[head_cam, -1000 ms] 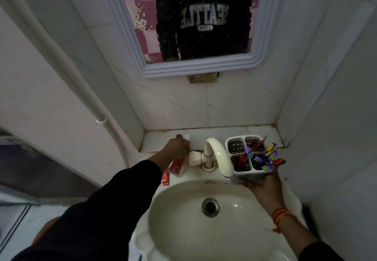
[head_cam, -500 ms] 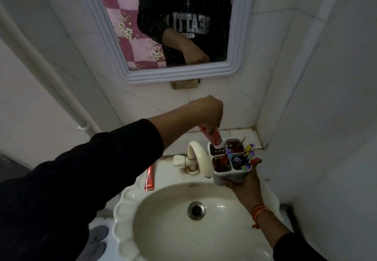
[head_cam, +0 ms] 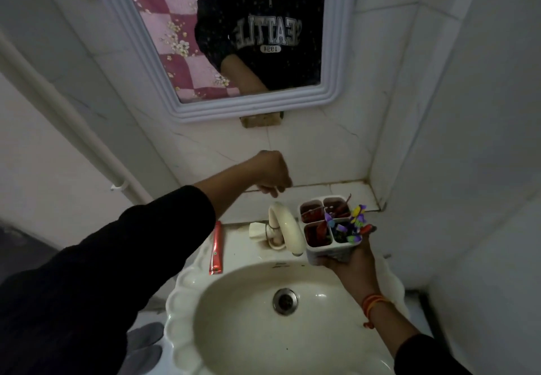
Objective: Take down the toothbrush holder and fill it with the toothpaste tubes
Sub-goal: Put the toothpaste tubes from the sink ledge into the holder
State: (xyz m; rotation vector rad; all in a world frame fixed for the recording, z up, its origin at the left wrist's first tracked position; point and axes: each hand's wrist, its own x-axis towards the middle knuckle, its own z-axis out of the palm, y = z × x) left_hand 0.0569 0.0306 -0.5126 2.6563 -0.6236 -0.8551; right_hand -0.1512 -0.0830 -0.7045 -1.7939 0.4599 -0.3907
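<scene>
My right hand (head_cam: 349,260) grips the base of a white four-compartment toothbrush holder (head_cam: 330,250) above the right side of the basin. Red toothpaste tubes (head_cam: 312,213) stand in three compartments; colourful toothbrushes (head_cam: 355,222) fill the front right one. My left hand (head_cam: 270,174) hovers above and left of the holder, near the wall ledge, fingers curled with nothing visible in them. One more red toothpaste tube (head_cam: 216,247) lies flat on the basin's left rim.
A white tap (head_cam: 285,229) curves over the cream washbasin (head_cam: 187,292) just left of the holder. A tiled ledge (head_cam: 316,191) runs behind it, under a white-framed mirror (head_cam: 254,108). A white pipe (head_cam: 87,146) runs down the left wall.
My left hand carried a red tube from the basin's left rim to the holder, put it into a back compartment, and has now drawn back up and to the left without it.
</scene>
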